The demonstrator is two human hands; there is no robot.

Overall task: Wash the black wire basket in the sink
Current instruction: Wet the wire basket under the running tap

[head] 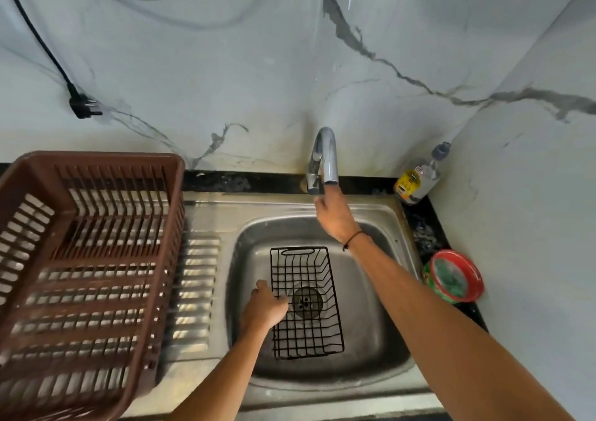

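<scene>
The black wire basket point(306, 304) lies in the steel sink point(380, 317), over the round drain. My left hand point(264, 307) grips the basket's left rim, fingers curled over the wire. My right hand point(332, 214) reaches up to the base of the chrome tap point(324, 159), with a finger hidden behind the spout. Whether it grips the tap handle cannot be told. No water is seen running from the spout.
A large brown plastic dish rack point(87, 259) stands on the drainboard at the left. A soap bottle point(419, 178) sits in the back right corner, and a red-rimmed round tub point(454, 275) sits at the sink's right. A black plug point(84, 106) hangs against the marble wall.
</scene>
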